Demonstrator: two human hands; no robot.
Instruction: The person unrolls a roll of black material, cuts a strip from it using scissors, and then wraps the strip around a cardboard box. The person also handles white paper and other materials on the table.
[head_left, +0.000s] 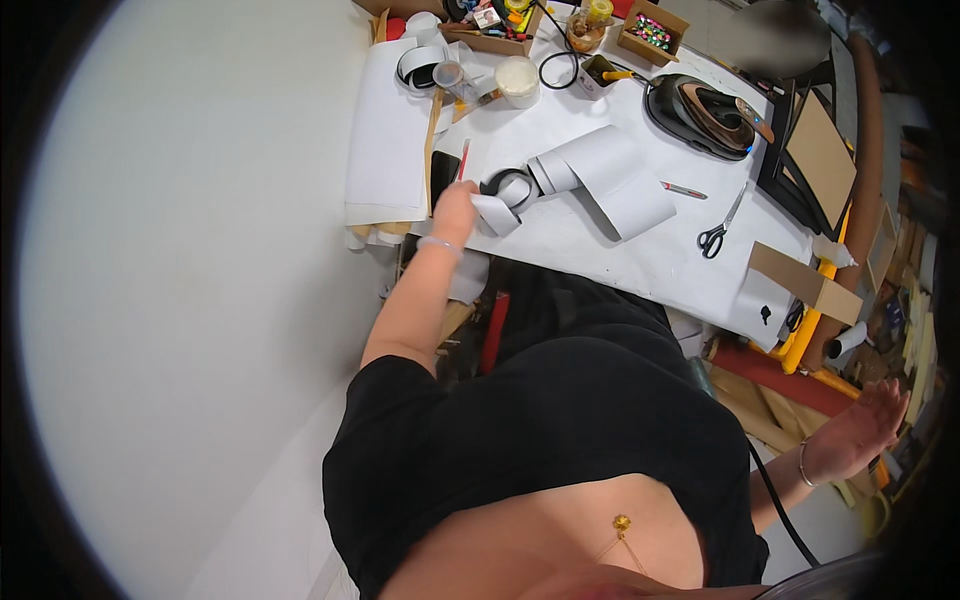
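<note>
My left hand [454,215] is at the table's near left, fingers curled beside a slim red-and-white tool [463,160], a dark flat object [443,170] and a curled white strip [495,213]; what it grips is unclear. A black-and-white coiled band [508,186] and a loosely unrolled grey-white sheet [625,200] lie to its right. My right hand [860,435] is out at the lower right, away from the tabletop, fingers stretched and apart, holding nothing.
On the white table [620,265] stand an iron [700,115], tubs [517,82] and boxes [650,35]. Scissors [722,220], a pen [685,190] and boards [815,160] are rightward, paper sheets [385,130] left. A pale wall [180,250] bounds the left.
</note>
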